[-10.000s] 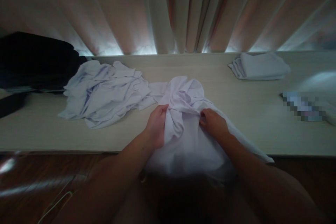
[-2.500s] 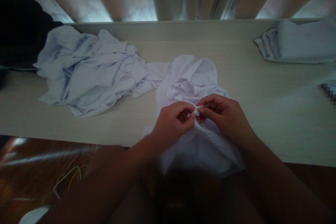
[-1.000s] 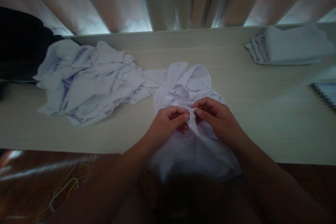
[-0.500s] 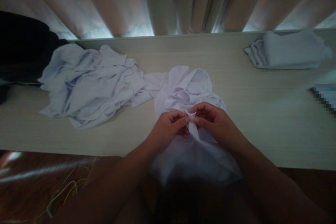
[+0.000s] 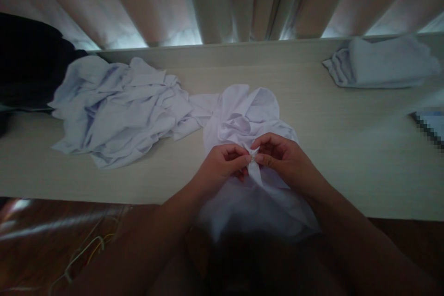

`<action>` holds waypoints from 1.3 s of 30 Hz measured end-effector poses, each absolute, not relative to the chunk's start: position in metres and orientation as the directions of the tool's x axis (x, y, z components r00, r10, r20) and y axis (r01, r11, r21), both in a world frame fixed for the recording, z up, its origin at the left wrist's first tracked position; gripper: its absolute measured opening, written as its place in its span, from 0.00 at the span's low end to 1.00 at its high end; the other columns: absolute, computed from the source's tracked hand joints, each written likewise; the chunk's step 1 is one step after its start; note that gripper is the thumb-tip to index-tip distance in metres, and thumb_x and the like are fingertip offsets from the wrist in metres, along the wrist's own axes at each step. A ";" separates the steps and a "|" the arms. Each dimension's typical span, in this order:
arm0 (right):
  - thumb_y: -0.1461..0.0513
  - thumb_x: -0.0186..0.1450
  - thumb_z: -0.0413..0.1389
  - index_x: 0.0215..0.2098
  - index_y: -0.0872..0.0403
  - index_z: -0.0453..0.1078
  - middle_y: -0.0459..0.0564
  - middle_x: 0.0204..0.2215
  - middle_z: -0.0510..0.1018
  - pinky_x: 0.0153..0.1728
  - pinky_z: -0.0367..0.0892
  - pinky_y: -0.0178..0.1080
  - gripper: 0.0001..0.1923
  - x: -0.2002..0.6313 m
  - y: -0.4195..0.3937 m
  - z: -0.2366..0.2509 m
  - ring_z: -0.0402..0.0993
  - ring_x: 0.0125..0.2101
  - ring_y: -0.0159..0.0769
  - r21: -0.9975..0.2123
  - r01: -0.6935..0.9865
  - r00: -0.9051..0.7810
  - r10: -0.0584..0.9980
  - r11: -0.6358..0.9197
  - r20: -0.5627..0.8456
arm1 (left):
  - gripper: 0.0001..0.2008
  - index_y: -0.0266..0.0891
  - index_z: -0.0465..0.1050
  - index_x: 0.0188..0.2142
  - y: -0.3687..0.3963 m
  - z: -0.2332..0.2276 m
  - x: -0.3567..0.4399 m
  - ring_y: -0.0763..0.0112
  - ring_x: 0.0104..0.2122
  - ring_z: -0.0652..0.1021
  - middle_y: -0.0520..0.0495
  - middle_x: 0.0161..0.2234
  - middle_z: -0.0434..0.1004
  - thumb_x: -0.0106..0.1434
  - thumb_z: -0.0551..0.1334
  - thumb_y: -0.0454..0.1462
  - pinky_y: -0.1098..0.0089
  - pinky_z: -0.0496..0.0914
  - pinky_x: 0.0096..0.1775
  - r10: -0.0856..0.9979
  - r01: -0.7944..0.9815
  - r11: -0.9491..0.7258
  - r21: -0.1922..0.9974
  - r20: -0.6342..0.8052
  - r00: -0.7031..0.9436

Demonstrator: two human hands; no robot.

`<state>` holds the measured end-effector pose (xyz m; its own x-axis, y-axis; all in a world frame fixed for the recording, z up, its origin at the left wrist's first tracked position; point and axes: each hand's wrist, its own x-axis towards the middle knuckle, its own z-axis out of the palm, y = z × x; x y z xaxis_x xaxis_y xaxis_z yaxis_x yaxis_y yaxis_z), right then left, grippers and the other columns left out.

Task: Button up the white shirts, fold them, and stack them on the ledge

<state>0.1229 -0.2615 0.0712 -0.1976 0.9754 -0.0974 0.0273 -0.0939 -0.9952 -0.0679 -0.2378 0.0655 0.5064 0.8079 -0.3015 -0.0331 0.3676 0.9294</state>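
White garment (image 5: 248, 120) bunched at table's near edge.

At frame centre, the left hand (image 5: 224, 163) and right hand (image 5: 284, 159) meet fingertip to fingertip, both pinching a small peak of a white garment (image 5: 248, 122) that lies crumpled on the pale table (image 5: 347, 148) and drapes over its near edge. A loose heap of white clothes (image 5: 118, 108) sits at centre left, touching the garment. A folded stack (image 5: 381, 62) rests at upper right. A dark shape (image 5: 27, 69) fills the far left. Curtains (image 5: 222, 0) hang across the top.
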 end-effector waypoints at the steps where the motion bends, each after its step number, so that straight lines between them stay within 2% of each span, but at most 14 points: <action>1: 0.62 0.61 0.63 0.40 0.51 0.72 0.43 0.29 0.73 0.31 0.64 0.36 0.09 0.122 -0.261 0.071 0.69 0.29 0.31 -0.995 0.028 -0.198 0.975 -0.100 -0.104 | 0.07 0.35 0.73 0.30 -0.237 0.064 -0.068 0.78 0.22 0.74 0.53 0.22 0.73 0.61 0.67 0.37 0.77 0.69 0.25 0.803 -0.027 0.366 0.930 -0.301 0.514; 6: 0.61 0.60 0.63 0.37 0.51 0.73 0.43 0.28 0.75 0.31 0.65 0.36 0.07 0.119 -0.261 0.070 0.71 0.29 0.31 -0.992 0.071 -0.154 0.981 -0.105 -0.115 | 0.11 0.37 0.70 0.31 -0.235 0.060 -0.068 0.77 0.23 0.74 0.55 0.23 0.72 0.55 0.71 0.38 0.76 0.69 0.26 0.786 0.046 0.323 0.945 -0.295 0.543; 11: 0.60 0.60 0.65 0.36 0.51 0.73 0.44 0.28 0.76 0.32 0.67 0.37 0.08 0.123 -0.257 0.067 0.72 0.28 0.32 -0.995 0.033 -0.045 0.994 -0.095 -0.096 | 0.16 0.40 0.71 0.40 -0.229 0.068 -0.077 0.71 0.33 0.76 0.50 0.35 0.76 0.59 0.68 0.47 0.70 0.71 0.36 0.845 0.283 -0.005 0.959 -0.147 0.513; 13: 0.59 0.60 0.65 0.36 0.50 0.73 0.43 0.28 0.75 0.32 0.68 0.38 0.08 0.128 -0.254 0.065 0.71 0.28 0.32 -0.996 -0.029 0.046 0.996 -0.080 -0.082 | 0.19 0.41 0.71 0.43 -0.223 0.072 -0.087 0.68 0.35 0.76 0.48 0.38 0.77 0.59 0.67 0.50 0.68 0.70 0.38 0.814 0.437 -0.136 0.889 -0.151 0.561; 15: 0.59 0.59 0.65 0.36 0.50 0.72 0.43 0.28 0.75 0.32 0.70 0.38 0.09 0.134 -0.251 0.064 0.71 0.27 0.31 -0.993 -0.098 0.129 0.988 -0.069 -0.081 | 0.21 0.42 0.73 0.40 -0.217 0.073 -0.100 0.65 0.33 0.76 0.49 0.35 0.77 0.56 0.68 0.53 0.67 0.68 0.37 0.726 0.584 -0.261 0.768 -0.242 0.644; 18: 0.59 0.58 0.66 0.34 0.50 0.72 0.43 0.28 0.74 0.31 0.71 0.37 0.09 0.139 -0.246 0.064 0.71 0.27 0.31 -0.983 -0.171 0.220 0.970 -0.068 -0.106 | 0.18 0.42 0.77 0.34 -0.210 0.074 -0.115 0.62 0.33 0.76 0.49 0.33 0.79 0.52 0.70 0.52 0.66 0.66 0.37 0.602 0.658 -0.394 0.641 -0.362 0.712; 21: 0.61 0.57 0.66 0.33 0.51 0.72 0.43 0.28 0.74 0.30 0.71 0.36 0.09 0.142 -0.242 0.066 0.70 0.26 0.29 -0.967 -0.248 0.271 0.953 -0.064 -0.132 | 0.11 0.44 0.80 0.34 -0.207 0.076 -0.120 0.60 0.37 0.78 0.49 0.36 0.82 0.59 0.66 0.47 0.66 0.67 0.41 0.596 0.618 -0.381 0.688 -0.328 0.733; 23: 0.61 0.56 0.67 0.32 0.51 0.72 0.42 0.27 0.73 0.29 0.70 0.35 0.09 0.144 -0.239 0.066 0.70 0.25 0.28 -0.958 -0.280 0.297 0.945 -0.053 -0.139 | 0.11 0.45 0.81 0.35 -0.206 0.078 -0.118 0.60 0.37 0.78 0.49 0.37 0.82 0.62 0.64 0.47 0.66 0.68 0.43 0.673 0.608 -0.385 0.694 -0.239 0.700; 26: 0.60 0.56 0.67 0.32 0.51 0.71 0.41 0.25 0.72 0.27 0.69 0.34 0.10 0.147 -0.234 0.063 0.69 0.24 0.27 -0.963 -0.267 0.344 0.929 -0.041 -0.135 | 0.16 0.44 0.81 0.35 -0.204 0.079 -0.112 0.60 0.37 0.78 0.48 0.37 0.83 0.68 0.58 0.48 0.64 0.68 0.44 0.823 0.676 -0.386 0.628 -0.097 0.560; 28: 0.59 0.56 0.67 0.33 0.51 0.70 0.42 0.26 0.72 0.27 0.70 0.35 0.11 0.149 -0.230 0.060 0.69 0.24 0.28 -0.969 -0.243 0.366 0.921 -0.043 -0.133 | 0.17 0.44 0.81 0.40 -0.206 0.079 -0.107 0.60 0.40 0.78 0.47 0.39 0.83 0.69 0.55 0.47 0.63 0.68 0.46 0.875 0.713 -0.362 0.600 -0.045 0.482; 30: 0.58 0.55 0.67 0.33 0.50 0.70 0.42 0.27 0.73 0.28 0.71 0.36 0.12 0.150 -0.226 0.057 0.69 0.25 0.29 -0.970 -0.240 0.363 0.922 -0.051 -0.138 | 0.17 0.46 0.77 0.49 -0.210 0.079 -0.101 0.61 0.38 0.78 0.47 0.40 0.82 0.67 0.58 0.48 0.64 0.68 0.43 0.891 0.727 -0.354 0.589 -0.023 0.453; 32: 0.58 0.53 0.68 0.32 0.51 0.69 0.43 0.27 0.73 0.29 0.71 0.36 0.13 0.150 -0.223 0.055 0.70 0.26 0.30 -0.959 -0.275 0.334 0.930 -0.062 -0.156 | 0.21 0.45 0.74 0.52 -0.217 0.078 -0.093 0.64 0.33 0.77 0.48 0.36 0.80 0.63 0.63 0.49 0.66 0.68 0.38 0.892 0.729 -0.367 0.578 -0.005 0.452; 36: 0.57 0.54 0.68 0.33 0.51 0.69 0.43 0.28 0.73 0.30 0.72 0.36 0.14 0.148 -0.222 0.055 0.70 0.27 0.29 -0.946 -0.306 0.241 0.954 -0.103 -0.181 | 0.14 0.43 0.77 0.37 -0.230 0.072 -0.079 0.65 0.29 0.74 0.50 0.29 0.77 0.62 0.63 0.50 0.67 0.63 0.32 0.836 0.719 -0.440 0.538 -0.047 0.547; 39: 0.56 0.54 0.68 0.33 0.51 0.69 0.43 0.28 0.73 0.32 0.73 0.37 0.14 0.147 -0.224 0.057 0.71 0.28 0.30 -0.952 -0.287 0.209 0.963 -0.109 -0.173 | 0.13 0.45 0.79 0.35 -0.235 0.066 -0.074 0.64 0.29 0.75 0.49 0.29 0.79 0.65 0.60 0.48 0.66 0.63 0.32 0.796 0.727 -0.452 0.517 -0.133 0.590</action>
